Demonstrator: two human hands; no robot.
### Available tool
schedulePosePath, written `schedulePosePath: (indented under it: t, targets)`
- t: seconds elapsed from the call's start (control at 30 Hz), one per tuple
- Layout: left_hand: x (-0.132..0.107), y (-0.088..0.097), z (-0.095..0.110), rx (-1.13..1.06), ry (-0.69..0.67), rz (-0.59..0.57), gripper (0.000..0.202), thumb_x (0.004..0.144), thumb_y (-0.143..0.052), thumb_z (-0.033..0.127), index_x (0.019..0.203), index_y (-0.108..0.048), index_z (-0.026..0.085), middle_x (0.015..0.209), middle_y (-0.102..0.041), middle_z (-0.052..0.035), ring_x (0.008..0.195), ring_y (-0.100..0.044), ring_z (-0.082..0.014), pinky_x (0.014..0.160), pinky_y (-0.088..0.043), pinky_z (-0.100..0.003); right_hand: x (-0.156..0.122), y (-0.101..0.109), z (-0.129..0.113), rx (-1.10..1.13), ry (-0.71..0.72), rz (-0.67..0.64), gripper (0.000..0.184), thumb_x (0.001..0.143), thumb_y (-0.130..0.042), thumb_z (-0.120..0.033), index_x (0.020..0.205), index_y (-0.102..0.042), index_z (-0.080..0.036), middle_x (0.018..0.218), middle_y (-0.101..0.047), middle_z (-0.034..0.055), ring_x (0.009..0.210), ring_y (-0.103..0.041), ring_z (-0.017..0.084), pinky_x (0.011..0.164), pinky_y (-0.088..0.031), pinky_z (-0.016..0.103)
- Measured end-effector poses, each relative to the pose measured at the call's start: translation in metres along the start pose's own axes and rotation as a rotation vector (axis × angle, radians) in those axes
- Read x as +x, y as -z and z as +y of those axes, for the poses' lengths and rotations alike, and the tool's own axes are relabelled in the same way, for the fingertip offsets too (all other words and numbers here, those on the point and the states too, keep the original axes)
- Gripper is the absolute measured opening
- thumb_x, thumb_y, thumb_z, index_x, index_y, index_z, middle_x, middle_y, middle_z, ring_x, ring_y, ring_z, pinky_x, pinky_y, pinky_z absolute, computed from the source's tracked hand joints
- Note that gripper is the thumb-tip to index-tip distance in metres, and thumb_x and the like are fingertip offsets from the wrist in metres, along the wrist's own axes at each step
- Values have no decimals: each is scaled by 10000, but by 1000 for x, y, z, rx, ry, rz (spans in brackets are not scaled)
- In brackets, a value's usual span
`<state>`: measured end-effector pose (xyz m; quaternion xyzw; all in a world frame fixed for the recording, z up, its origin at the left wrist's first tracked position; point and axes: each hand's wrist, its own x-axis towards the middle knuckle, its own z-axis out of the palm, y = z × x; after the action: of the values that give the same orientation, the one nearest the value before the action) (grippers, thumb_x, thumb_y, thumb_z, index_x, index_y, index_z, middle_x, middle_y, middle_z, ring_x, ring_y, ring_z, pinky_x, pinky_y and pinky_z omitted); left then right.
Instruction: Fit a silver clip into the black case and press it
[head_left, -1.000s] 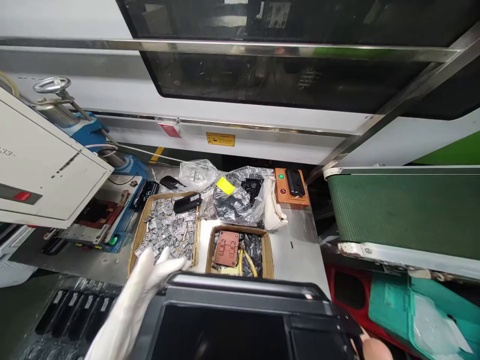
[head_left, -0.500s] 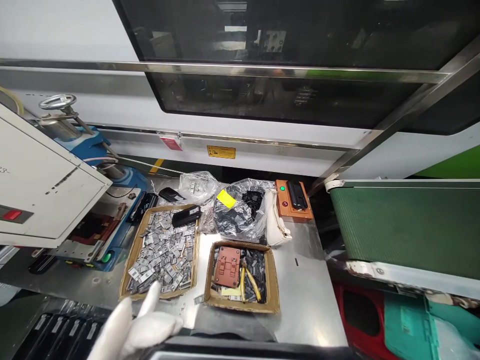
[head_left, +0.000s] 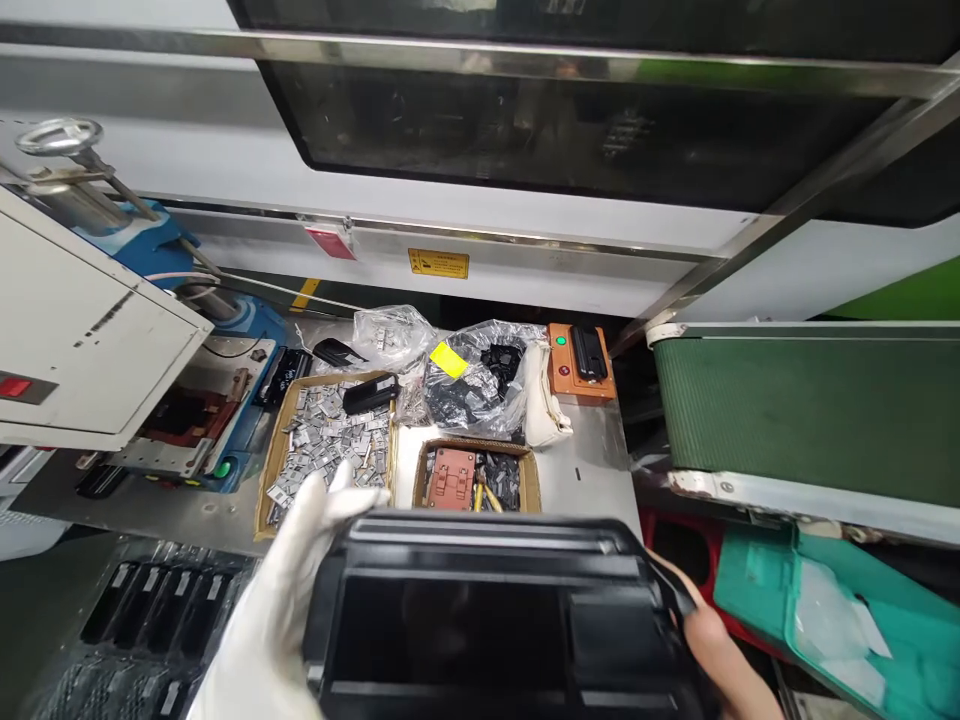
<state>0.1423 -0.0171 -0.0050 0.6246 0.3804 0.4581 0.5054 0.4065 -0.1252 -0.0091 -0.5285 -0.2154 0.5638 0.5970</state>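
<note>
Since half a second ago the black plastic housing (head_left: 495,620) has risen back into view, now filling the lower middle, and the bare right hand (head_left: 716,655) shows at its 3 o'clock edge. At 9 o'clock of the housing, the white-gloved left hand (head_left: 289,600) grips its left side, thumb curled over the top corner; the right hand's fingers (head_left: 694,630) clasp the opposite edge, though only partly seen.

I judge the glove's smooth fabric could slip on the glossy plastic, and a tilt would drop the housing onto the boxes below. Swinging it forward could also knock the boxes.

At 10 o'clock a blue press fixture (head_left: 217,400) stands on the steel worktop (head_left: 592,465). At 11 o'clock lies a cardboard tray of small metal clips (head_left: 330,445), at 12 o'clock a smaller box (head_left: 472,480) with a brown block and yellow-handled pliers, behind it clear bags (head_left: 480,385). An orange switch box (head_left: 581,360) sits at 1 o'clock, a green conveyor belt (head_left: 810,410) at 2 o'clock.
</note>
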Motion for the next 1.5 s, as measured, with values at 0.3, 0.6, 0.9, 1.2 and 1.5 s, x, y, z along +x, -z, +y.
schedulePosePath:
  t: [0.3,0.6,0.9,1.2,1.5]
  targets:
    - [31,13,-29,-23,-234,-236,1156,725,-976,428,1666,-319,287,1594,-566,40,1481,-520,-116,1243,-405,-220,49,0,-4,158,147,-288,455,892,-743,-654,980,-862,-224,824,-776,102,861,-767,321,806,-659,444]
    - [30,11,-25,-3,-254,-250,1165,741,-961,453,1680,-293,281,1601,-562,10,1485,-521,-132,1261,-395,-230,46,-3,-5,179,202,-302,420,914,-742,-622,955,-869,-224,773,-749,89,801,-750,290,774,-653,413]
    - [27,11,-21,29,-272,-246,1165,738,-949,487,1679,-299,264,1596,-566,-3,1481,-528,-150,1268,-402,-251,41,-5,-6,193,192,-281,403,898,-758,-632,866,-857,-243,732,-733,77,796,-747,291,765,-660,428]
    - [35,0,-38,-87,-177,-300,1064,764,-951,418,1649,-365,361,1626,-528,23,1508,-480,-119,1228,-356,-195,43,9,14,141,190,-113,452,832,-800,-682,888,-843,-236,759,-782,80,757,-773,298,786,-672,447]
    - [49,-18,-80,-116,-92,-436,1072,834,-857,108,1673,-270,423,1734,-320,-99,1588,-280,-280,1231,-347,-460,83,47,44,-4,175,31,620,653,-838,-836,809,-797,-238,762,-800,73,765,-784,306,782,-672,452]
